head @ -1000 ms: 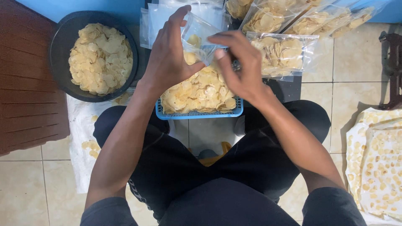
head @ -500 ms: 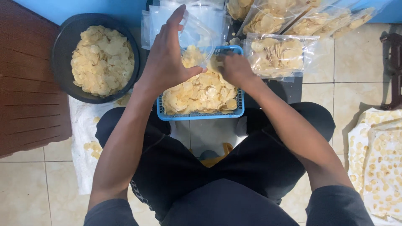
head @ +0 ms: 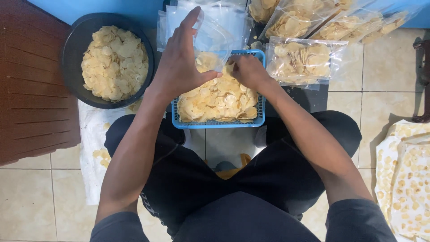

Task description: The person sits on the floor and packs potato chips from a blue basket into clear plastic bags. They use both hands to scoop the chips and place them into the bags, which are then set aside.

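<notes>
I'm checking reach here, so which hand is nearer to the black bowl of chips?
Left. The left hand holds a clear bag just beside the black bowl; the right hand is farther off, down in the blue basket.

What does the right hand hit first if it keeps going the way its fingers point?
Probably the chips heaped in the blue basket: the right hand points down-left into the pile, beside the clear bag held open by the left hand. It may already touch them; depth is unclear.
</notes>
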